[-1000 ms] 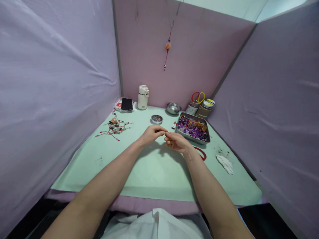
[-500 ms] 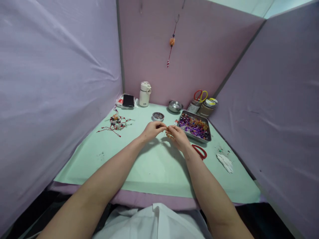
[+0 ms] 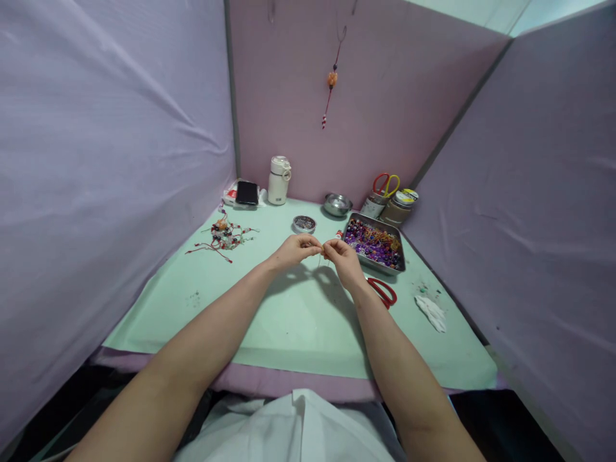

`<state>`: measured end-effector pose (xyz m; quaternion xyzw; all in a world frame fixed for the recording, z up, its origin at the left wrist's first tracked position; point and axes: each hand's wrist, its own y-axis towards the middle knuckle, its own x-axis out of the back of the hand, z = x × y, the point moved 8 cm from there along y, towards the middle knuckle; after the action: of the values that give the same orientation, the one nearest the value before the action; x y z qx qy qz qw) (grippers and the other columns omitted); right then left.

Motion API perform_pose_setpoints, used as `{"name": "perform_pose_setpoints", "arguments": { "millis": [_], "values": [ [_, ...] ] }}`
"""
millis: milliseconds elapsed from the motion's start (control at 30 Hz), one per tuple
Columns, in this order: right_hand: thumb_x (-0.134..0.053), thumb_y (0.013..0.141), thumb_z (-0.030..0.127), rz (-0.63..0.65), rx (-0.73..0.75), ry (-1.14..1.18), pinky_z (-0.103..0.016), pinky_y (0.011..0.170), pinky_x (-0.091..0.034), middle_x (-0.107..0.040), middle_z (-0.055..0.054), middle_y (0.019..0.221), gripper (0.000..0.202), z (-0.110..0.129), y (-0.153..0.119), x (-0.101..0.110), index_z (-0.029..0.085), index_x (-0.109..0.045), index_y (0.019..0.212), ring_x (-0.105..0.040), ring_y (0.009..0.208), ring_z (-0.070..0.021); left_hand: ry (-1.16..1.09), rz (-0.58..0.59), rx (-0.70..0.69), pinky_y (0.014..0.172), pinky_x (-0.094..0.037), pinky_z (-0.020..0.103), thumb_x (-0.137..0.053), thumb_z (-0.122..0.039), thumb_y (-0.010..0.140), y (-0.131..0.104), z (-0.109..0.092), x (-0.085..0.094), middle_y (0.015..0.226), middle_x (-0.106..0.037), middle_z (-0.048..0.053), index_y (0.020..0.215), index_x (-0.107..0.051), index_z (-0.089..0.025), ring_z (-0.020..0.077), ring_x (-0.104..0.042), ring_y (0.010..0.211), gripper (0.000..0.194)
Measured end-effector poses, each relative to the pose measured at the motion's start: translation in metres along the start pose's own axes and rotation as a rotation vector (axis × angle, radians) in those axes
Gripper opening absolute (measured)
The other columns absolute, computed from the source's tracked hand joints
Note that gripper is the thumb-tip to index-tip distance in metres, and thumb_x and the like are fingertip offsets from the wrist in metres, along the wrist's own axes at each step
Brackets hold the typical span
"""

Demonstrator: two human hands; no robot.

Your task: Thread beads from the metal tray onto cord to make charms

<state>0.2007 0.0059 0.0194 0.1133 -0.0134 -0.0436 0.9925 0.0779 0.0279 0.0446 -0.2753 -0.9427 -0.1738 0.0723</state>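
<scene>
My left hand (image 3: 299, 249) and my right hand (image 3: 341, 255) meet fingertip to fingertip above the middle of the pale green table (image 3: 289, 321). Both are closed in a pinch on a thin cord (image 3: 319, 260), whose fine ends hang below the fingers. A small orange-brown bit shows between the fingertips, too small to make out. Behind my right hand stands a metal tray (image 3: 380, 266) of purple, orange and dark beads and strings. Red-handled scissors (image 3: 384, 292) lie beside my right wrist, partly hidden by it.
A round dish (image 3: 304, 224), a metal bowl (image 3: 337, 205), a white bottle (image 3: 279, 181), a black phone (image 3: 247, 193) and jars (image 3: 400, 208) stand at the back. Beaded red strings (image 3: 226, 236) lie left, a white cloth (image 3: 430, 313) right. A beaded cord (image 3: 332, 79) hangs on the wall.
My right hand's lower fingers have curled in, and the thin cord ends now show more clearly below the fingertips. The view has shifted slightly.
</scene>
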Motion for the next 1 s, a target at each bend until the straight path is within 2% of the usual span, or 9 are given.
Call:
{"name": "perform_pose_setpoints", "arguments": {
  "millis": [100, 167, 300, 367, 467, 600, 767, 900, 1000],
  "values": [
    [-0.068, 0.068, 0.047, 0.044, -0.088, 0.023, -0.025, 0.062, -0.039, -0.055, 0.002, 0.066, 0.03, -0.01, -0.001, -0.005, 0.019, -0.057, 0.072, -0.046, 0.059, -0.01, 0.0, -0.034, -0.022, 0.072, -0.043, 0.029, -0.066, -0.034, 0.069, 0.0, -0.004, 0.004, 0.108, -0.062, 0.011, 0.077, -0.07, -0.015, 0.015, -0.056, 0.084, 0.021],
    [-0.069, 0.066, 0.047, 0.089, -0.133, 0.025, -0.024, 0.058, -0.036, -0.055, 0.002, 0.064, 0.031, -0.014, -0.004, -0.009, 0.018, -0.057, 0.07, -0.043, 0.056, -0.0088, -0.017, -0.03, -0.019, 0.074, -0.044, 0.03, -0.067, -0.034, 0.069, -0.001, -0.005, 0.004, 0.113, -0.061, 0.011, 0.077, -0.071, -0.015, 0.016, -0.057, 0.087, 0.021],
    [-0.067, 0.067, 0.047, 0.156, -0.168, -0.006, -0.023, 0.056, -0.032, -0.055, 0.002, 0.064, 0.031, -0.017, -0.007, -0.016, 0.018, -0.057, 0.07, -0.041, 0.054, -0.0082, -0.085, 0.035, 0.022, 0.073, -0.044, 0.03, -0.065, -0.035, 0.071, -0.002, -0.004, -0.002, 0.086, -0.068, 0.008, 0.078, -0.07, -0.014, 0.0157, -0.058, 0.078, 0.023],
    [-0.064, 0.07, 0.046, 0.139, -0.154, -0.061, -0.024, 0.057, -0.034, -0.056, 0.002, 0.065, 0.029, -0.019, -0.005, -0.014, 0.018, -0.058, 0.071, -0.043, 0.056, -0.0091, -0.07, 0.0, 0.062, 0.07, -0.043, 0.029, -0.064, -0.034, 0.07, -0.003, -0.002, 0.001, 0.075, -0.067, 0.005, 0.078, -0.07, -0.014, 0.0151, -0.057, 0.073, 0.023],
    [-0.06, 0.074, 0.041, 0.004, -0.029, -0.222, -0.027, 0.066, -0.039, -0.058, 0.0, 0.071, 0.023, -0.011, -0.001, -0.002, 0.018, -0.059, 0.075, -0.049, 0.066, -0.0128, -0.043, -0.132, 0.137, 0.068, -0.042, 0.028, -0.066, -0.033, 0.067, -0.004, 0.004, 0.011, 0.075, -0.068, 0.004, 0.077, -0.071, -0.015, 0.0145, -0.056, 0.072, 0.021],
    [-0.055, 0.079, 0.033, -0.166, 0.282, -0.448, -0.032, 0.078, -0.043, -0.059, -0.005, 0.089, 0.015, 0.019, -0.007, 0.005, 0.019, -0.059, 0.084, -0.053, 0.082, -0.0177, -0.057, -0.238, 0.249, 0.064, -0.039, 0.026, -0.067, -0.035, 0.065, -0.004, 0.022, 0.021, 0.079, -0.069, 0.005, 0.078, -0.072, -0.016, 0.014, -0.054, 0.073, 0.023],
    [-0.05, 0.082, 0.021, -0.051, 0.521, -0.602, -0.034, 0.082, -0.044, -0.053, -0.008, 0.099, 0.013, 0.042, -0.025, -0.02, 0.021, -0.059, 0.091, -0.051, 0.095, -0.0198, -0.14, -0.247, 0.339, 0.059, -0.035, 0.026, -0.069, -0.038, 0.062, -0.004, 0.041, 0.022, 0.08, -0.068, 0.006, 0.079, -0.072, -0.017, 0.0131, -0.05, 0.07, 0.027],
    [-0.046, 0.082, 0.011, 0.084, 0.631, -0.738, -0.034, 0.088, -0.043, -0.045, -0.008, 0.112, 0.026, 0.043, -0.033, -0.039, 0.023, -0.062, 0.098, -0.047, 0.102, -0.0193, -0.242, -0.225, 0.424, 0.055, -0.031, 0.024, -0.068, -0.038, 0.062, -0.009, 0.044, 0.013, 0.08, -0.067, 0.006, 0.078, -0.072, -0.017, 0.0109, -0.049, 0.066, 0.026],
    [-0.045, 0.081, 0.006, 0.107, 0.677, -0.85, -0.034, 0.084, -0.044, -0.043, -0.007, 0.113, 0.032, 0.04, -0.034, -0.045, 0.025, -0.064, 0.097, -0.045, 0.1, -0.019, -0.27, -0.207, 0.48, 0.053, -0.028, 0.023, -0.068, -0.037, 0.062, -0.013, 0.044, 0.007, 0.078, -0.065, 0.004, 0.078, -0.072, -0.017, 0.0093, -0.048, 0.064, 0.026]
  ]
}}
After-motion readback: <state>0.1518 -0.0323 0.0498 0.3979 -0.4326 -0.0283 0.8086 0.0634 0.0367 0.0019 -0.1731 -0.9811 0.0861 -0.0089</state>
